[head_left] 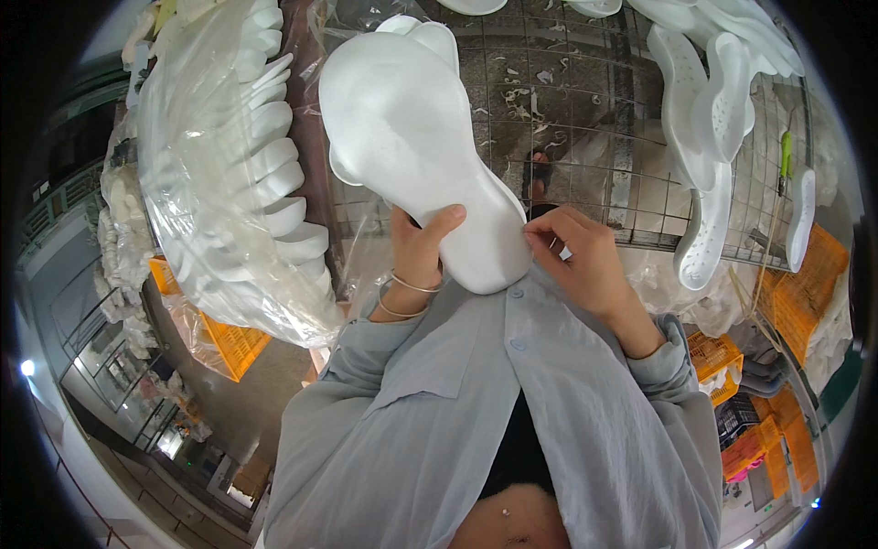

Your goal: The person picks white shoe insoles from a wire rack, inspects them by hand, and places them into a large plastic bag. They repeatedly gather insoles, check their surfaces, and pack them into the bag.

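A white moulded shoe sole [402,101] slants across the middle, its wide end far from me and its narrow heel end near my shirt. My left hand [422,240] is closed on its left edge, thumb on top and the other fingers hidden underneath. At the right edge of the heel, my right hand [578,256] pinches thumb and forefinger together against the rim; whatever lies between the fingertips is too small to make out. Parts of other white pieces show from under the sole's far end.
A wire mesh rack [585,119] lies beneath, with white scraps [535,101] below it. On the left, a clear plastic bag [206,183] holds a row of white soles. More soles [704,229] and a green-handled tool [785,160] are at the right. Orange crates [805,284] stand beyond.
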{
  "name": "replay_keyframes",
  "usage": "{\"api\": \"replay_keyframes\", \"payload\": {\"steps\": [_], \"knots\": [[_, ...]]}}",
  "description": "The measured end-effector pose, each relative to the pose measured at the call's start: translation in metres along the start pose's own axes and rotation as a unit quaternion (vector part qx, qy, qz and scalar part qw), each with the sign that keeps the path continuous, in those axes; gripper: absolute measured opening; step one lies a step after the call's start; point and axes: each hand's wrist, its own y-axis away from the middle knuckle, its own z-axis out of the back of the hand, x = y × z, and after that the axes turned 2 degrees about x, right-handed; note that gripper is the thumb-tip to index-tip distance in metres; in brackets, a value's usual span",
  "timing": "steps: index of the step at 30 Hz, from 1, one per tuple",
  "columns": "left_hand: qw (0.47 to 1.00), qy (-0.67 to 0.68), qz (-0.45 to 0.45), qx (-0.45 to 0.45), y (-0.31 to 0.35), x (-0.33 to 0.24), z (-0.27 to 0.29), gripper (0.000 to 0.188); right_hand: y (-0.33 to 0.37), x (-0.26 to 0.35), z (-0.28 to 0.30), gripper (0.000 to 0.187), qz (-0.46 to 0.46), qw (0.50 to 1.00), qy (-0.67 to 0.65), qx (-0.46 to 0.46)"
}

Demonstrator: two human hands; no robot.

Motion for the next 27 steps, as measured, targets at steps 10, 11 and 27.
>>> {"api": "replay_keyframes", "payload": {"steps": [10,11,27], "knots": [[0.999,0.016,0.037,-0.007,-0.008,-0.006,0.0,0.055,-0.036,-0.026,0.01,0.046,-0.222,0.963,-0.109,0.108],[0.998,0.013,0.064,0.023,-0.013,-0.007,-0.003,0.055,-0.043,-0.034,0.011,0.057,-0.205,0.952,-0.21,0.091],[0.617,-0.754,-0.214,-0.065,-0.188,-0.022,0.122,0.085,-0.097,-0.068,0.002,0.11,-0.232,0.971,-0.006,-0.056]]}}
